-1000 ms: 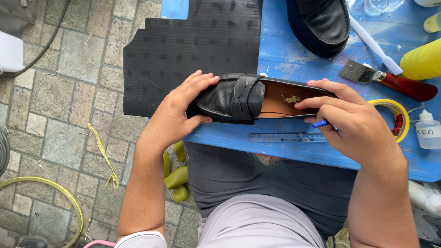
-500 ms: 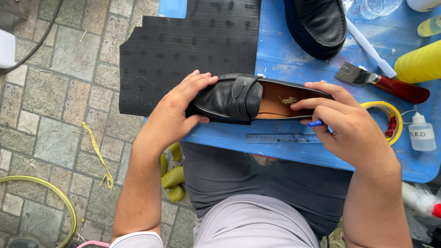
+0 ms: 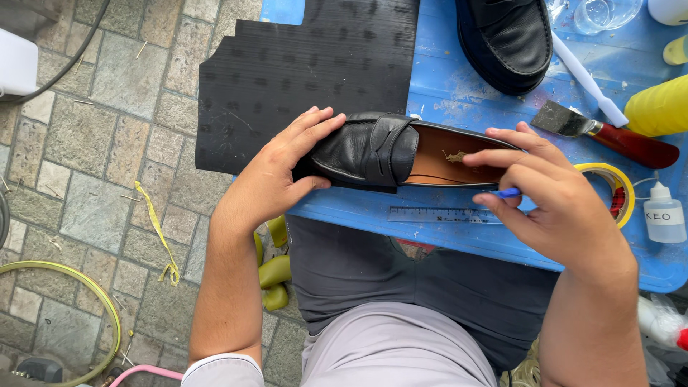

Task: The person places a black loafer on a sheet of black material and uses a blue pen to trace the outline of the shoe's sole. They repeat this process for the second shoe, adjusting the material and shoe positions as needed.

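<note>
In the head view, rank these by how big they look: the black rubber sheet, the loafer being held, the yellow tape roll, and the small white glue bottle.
1. black rubber sheet
2. loafer
3. yellow tape roll, partly hidden by the right hand
4. white glue bottle

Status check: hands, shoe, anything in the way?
Left hand pins black loafer toe. Right hand at heel, blue pen in grip. Nothing in the way.
</note>
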Available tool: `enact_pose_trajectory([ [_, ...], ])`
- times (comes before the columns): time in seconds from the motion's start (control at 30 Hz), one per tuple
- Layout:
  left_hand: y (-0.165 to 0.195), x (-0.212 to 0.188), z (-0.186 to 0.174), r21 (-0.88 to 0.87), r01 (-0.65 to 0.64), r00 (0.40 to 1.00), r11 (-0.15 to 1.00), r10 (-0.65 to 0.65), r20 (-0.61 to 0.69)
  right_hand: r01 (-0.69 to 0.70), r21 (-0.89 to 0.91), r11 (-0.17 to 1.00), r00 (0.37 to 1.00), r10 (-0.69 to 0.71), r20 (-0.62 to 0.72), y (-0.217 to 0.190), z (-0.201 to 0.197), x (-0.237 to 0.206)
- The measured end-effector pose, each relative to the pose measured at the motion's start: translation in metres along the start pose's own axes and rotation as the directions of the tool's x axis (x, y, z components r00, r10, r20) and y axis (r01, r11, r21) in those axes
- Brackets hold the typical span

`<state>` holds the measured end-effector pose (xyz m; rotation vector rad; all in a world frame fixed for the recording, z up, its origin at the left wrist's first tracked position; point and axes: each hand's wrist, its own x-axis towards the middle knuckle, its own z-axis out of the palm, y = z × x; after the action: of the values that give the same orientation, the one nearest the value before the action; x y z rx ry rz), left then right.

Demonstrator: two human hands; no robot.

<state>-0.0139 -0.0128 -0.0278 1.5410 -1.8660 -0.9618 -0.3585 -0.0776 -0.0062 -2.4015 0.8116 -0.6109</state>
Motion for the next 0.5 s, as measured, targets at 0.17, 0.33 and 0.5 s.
enact_pose_trajectory([
  [0.17,0.014,-0.012,0.001,0.032,-0.114,0.944,0.993,0.118,-0.308,0.007,0.509,0.861,0.944,0.163,-0.288,-0.008,-0.008,-0.025],
  [0.33,0.061,-0.033,0.054,-0.278,-0.111,0.875,0.954,-0.039,-0.482,0.175,0.916,0.362,0.858,0.4,-0.322,-0.007,0.021,-0.043],
  [0.5,0.092,-0.025,0.086,-0.353,-0.206,0.957,0.913,0.114,-0.265,0.221,0.954,0.203,0.891,0.355,-0.281,-0.012,0.047,-0.037],
])
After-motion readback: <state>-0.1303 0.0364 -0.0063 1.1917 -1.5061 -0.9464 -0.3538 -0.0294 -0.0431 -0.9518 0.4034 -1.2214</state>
